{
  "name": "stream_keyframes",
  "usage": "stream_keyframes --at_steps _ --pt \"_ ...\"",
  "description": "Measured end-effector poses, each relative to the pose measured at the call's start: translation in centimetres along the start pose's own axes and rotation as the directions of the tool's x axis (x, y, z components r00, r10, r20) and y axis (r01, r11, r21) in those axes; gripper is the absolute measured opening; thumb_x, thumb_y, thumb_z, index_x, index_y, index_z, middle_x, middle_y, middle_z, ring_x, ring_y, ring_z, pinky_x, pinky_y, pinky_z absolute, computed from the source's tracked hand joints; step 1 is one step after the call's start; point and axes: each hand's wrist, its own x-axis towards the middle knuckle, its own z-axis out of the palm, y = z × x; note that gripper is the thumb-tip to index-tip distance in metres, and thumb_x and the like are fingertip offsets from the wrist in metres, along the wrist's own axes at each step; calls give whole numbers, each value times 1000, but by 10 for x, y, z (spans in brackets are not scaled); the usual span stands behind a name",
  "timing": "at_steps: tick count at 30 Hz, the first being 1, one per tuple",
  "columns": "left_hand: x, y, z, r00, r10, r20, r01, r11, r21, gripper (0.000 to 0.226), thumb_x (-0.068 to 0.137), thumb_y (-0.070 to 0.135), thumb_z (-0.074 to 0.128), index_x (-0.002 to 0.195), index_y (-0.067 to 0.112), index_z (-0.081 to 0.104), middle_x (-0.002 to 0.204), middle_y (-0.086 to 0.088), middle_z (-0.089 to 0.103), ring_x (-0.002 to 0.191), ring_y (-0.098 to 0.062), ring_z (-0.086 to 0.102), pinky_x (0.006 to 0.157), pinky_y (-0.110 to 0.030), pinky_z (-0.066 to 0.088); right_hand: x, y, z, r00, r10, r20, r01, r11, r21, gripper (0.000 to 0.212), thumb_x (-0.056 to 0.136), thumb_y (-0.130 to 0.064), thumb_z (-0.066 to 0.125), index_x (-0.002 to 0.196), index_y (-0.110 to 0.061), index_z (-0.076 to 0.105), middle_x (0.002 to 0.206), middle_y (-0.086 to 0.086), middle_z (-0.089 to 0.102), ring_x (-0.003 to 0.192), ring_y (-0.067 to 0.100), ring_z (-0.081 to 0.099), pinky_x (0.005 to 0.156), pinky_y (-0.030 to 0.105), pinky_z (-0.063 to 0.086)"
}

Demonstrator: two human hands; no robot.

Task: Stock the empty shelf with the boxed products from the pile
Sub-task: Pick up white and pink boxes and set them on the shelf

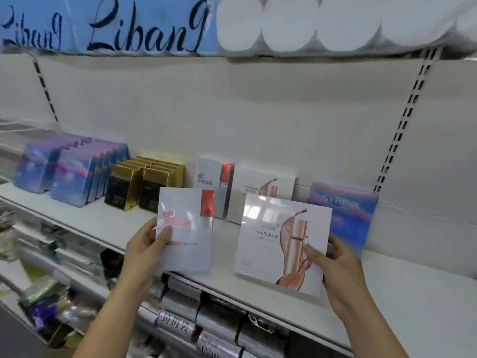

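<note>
Head view: our left grip [144,249] clasps a red-stripe box [185,228], right grip [340,267] a Marubi box [281,244], both at the shelf [402,293] front. Rows [77,177] stocked leftward, right end bare; we judge it midway.

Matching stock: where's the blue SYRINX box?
Head view, right side: the blue SYRINX box stands on the shelf, behind the white box in the right hand.
</note>
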Motion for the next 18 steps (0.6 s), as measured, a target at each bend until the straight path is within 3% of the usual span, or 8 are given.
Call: stream_keyframes --at_steps 5,13,16,18 --pt "48 -6 0 1000 -13 0 13 999 31 32 98 27 61 130 30 64 110 2 76 98 -19 74 72 -32 60 37 9 32 1000 9 -18 -8 1000 15 38 89 -3 70 120 -23 66 110 1 76 100 28 73 91 55 58" --pt "123 -15 10 994 -40 102 35 998 49 36 94 33 65 130 38 62 113 7 74 100 -18 72 64 -26 60 69 13 71 988 14 -152 -15 1000 -11 38 88 3 70 119 -17 65 108 7 76 100 33 72 93 57 56" --pt "147 -25 17 991 -31 128 21 997 76 37 94 35 65 131 38 61 114 7 73 102 -19 71 63 -24 59 75 10 84 976 -11 -218 -2 998 -58 37 89 2 70 120 -16 64 110 5 75 99 28 73 91 52 58" --pt "163 -32 21 988 -19 155 4 995 97 38 95 34 64 133 35 60 116 8 71 101 -17 70 59 -21 58 77 7 93 964 -38 -263 6 993 -121 36 90 -2 71 121 -18 63 112 1 74 98 21 72 84 41 60"
